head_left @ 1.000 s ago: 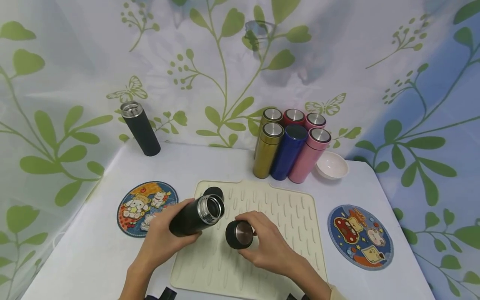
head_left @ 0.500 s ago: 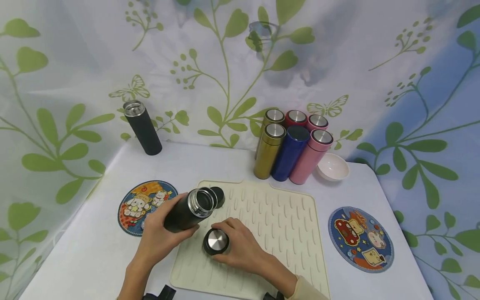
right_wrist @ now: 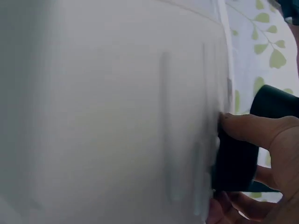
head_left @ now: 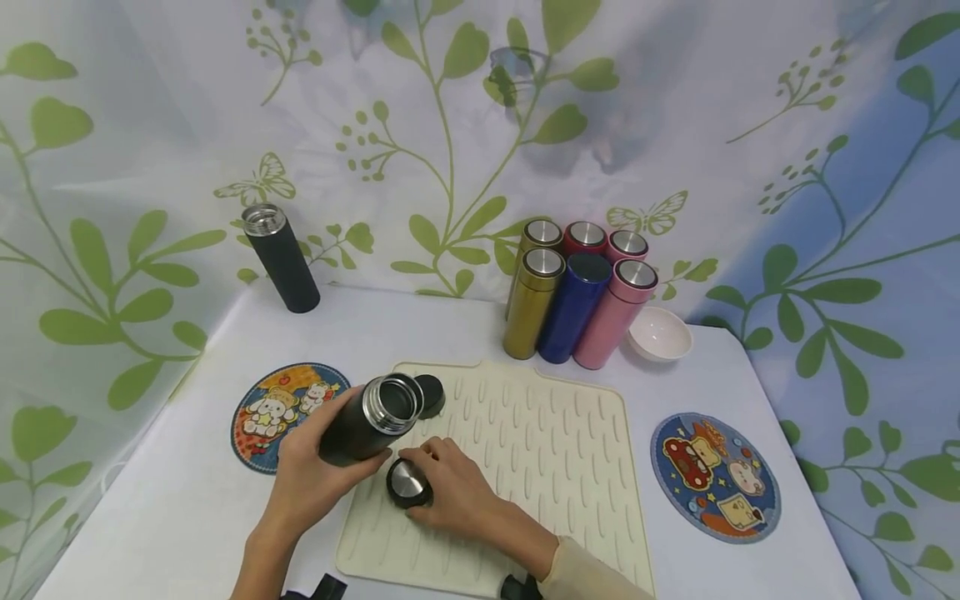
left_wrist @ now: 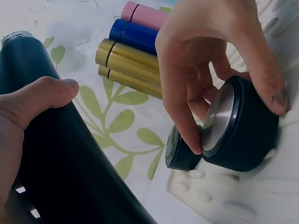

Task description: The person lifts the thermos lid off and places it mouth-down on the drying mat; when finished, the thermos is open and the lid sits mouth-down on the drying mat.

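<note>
My left hand grips a black thermos bottle, tilted, its steel mouth bare and facing up to the right. In the left wrist view, the thumb lies across the dark body of that bottle. My right hand pinches a black lid with a steel top between thumb and fingers, low at the left part of the cream ridged mat. A second black lid rests on the mat just behind the bottle's mouth. The right wrist view shows the pinched lid against the mat.
At the back left stands another lidless black bottle. Several capped bottles cluster at the back, among them a gold one, a blue one and a pink one. Beside them is a white bowl. Round cartoon mats lie left and right.
The right hand has carried the lid left and down from mid-air to the mat's surface. The left hand has drawn the bottle slightly left, its mouth turned more upward.
</note>
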The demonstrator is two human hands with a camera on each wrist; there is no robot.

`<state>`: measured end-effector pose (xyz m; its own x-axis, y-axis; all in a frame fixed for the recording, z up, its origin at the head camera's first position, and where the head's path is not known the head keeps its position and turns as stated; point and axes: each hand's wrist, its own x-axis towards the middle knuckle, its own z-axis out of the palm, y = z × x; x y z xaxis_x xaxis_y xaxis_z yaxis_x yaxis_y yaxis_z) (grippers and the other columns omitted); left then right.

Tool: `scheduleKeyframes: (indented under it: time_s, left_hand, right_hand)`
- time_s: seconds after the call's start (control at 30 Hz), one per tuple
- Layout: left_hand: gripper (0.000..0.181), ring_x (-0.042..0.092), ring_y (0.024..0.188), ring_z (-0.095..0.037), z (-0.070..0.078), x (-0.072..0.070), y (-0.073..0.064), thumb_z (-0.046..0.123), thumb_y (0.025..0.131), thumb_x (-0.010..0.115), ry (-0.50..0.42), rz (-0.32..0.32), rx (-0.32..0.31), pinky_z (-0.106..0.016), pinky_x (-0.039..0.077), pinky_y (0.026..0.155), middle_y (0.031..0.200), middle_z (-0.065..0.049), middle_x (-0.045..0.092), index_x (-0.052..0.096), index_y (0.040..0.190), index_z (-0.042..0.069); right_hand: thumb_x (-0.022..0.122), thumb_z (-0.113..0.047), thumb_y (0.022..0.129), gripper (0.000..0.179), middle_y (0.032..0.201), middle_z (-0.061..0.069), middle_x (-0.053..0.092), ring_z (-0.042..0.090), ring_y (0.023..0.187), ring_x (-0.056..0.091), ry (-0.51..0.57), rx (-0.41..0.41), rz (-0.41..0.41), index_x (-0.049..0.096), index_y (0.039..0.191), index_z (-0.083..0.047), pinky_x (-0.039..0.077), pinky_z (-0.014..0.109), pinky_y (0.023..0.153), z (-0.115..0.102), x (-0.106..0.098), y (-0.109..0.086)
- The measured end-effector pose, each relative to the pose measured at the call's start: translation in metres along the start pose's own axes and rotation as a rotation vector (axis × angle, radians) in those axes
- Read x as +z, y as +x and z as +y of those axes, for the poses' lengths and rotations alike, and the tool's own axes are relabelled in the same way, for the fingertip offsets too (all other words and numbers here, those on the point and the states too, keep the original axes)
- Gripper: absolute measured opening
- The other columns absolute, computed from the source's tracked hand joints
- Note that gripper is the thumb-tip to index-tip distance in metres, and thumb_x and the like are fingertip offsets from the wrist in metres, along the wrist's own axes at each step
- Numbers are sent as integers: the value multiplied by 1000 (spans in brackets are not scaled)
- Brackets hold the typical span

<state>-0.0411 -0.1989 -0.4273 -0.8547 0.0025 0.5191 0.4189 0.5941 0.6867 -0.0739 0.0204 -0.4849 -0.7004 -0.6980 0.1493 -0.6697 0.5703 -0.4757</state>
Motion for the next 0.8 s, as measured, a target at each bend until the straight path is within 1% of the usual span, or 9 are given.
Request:
scheduleKeyframes:
  time_s: [0.13,0.2,0.27,0.37,0.53,0.63,0.67,0.73,0.8]
  left_hand:
    - [93,61,111,-15,-2,0,0,8,58,97,10,12,-1,-14,42,94,126,-4,65,56,141,13]
    - [93,61,111,-16,-3,0,1,9,58,97,16,16,1,-14,42,94,126,-5,65,56,141,13]
    - [92,61,111,-18,-4,-1,2,10,57,97,24,17,5,-14,41,95,126,-5,65,56,140,13]
    - [90,62,110,-19,-7,-5,6,12,57,97,44,26,6,-14,41,94,125,-6,66,57,138,10]
    - [87,58,113,-13,-15,-19,19,8,58,97,50,64,-10,-14,38,96,124,-7,65,56,135,6]
    - [89,57,115,-9,-24,-30,28,6,58,96,84,93,-10,-14,36,96,125,-8,65,56,137,6]
    - [89,57,113,-8,-28,-34,31,5,58,96,94,101,-18,-14,36,95,125,-8,65,56,137,6]
    - [88,56,112,-5,-37,-41,38,6,60,95,111,120,-59,-14,36,93,125,-8,65,55,138,8]
    - [86,53,113,-3,-45,-48,44,6,64,94,98,134,-139,-17,37,92,127,-6,63,54,140,11]
  right_hand:
    - [91,-30,71,82,116,-4,58,8,103,53,37,-1,-8,53,142,-13,48,22,86,4,-2,-2]
    - [92,-28,70,86,119,-3,58,8,105,54,72,-9,9,51,144,-11,48,23,89,6,-5,-5]
    - [92,-25,70,87,120,-2,59,10,104,56,108,-13,35,51,144,-9,49,24,88,9,-9,-11]
    - [91,-23,71,82,121,1,59,13,100,58,149,-6,81,53,142,-8,49,23,83,13,-17,-23]
    - [88,-20,76,69,123,4,59,19,97,59,229,68,112,58,137,-8,52,25,76,25,-38,-50]
    - [87,-18,77,61,122,0,59,19,100,59,232,138,122,61,132,-9,53,26,75,37,-49,-65]
    - [87,-18,77,59,121,-2,59,18,99,59,220,164,129,63,130,-9,53,27,74,41,-51,-70]
    - [88,-18,76,55,120,-5,59,17,99,59,187,211,143,65,126,-10,53,27,74,49,-57,-80]
    - [89,-17,75,54,119,-6,59,16,100,59,151,247,163,67,123,-10,52,28,75,56,-61,-89]
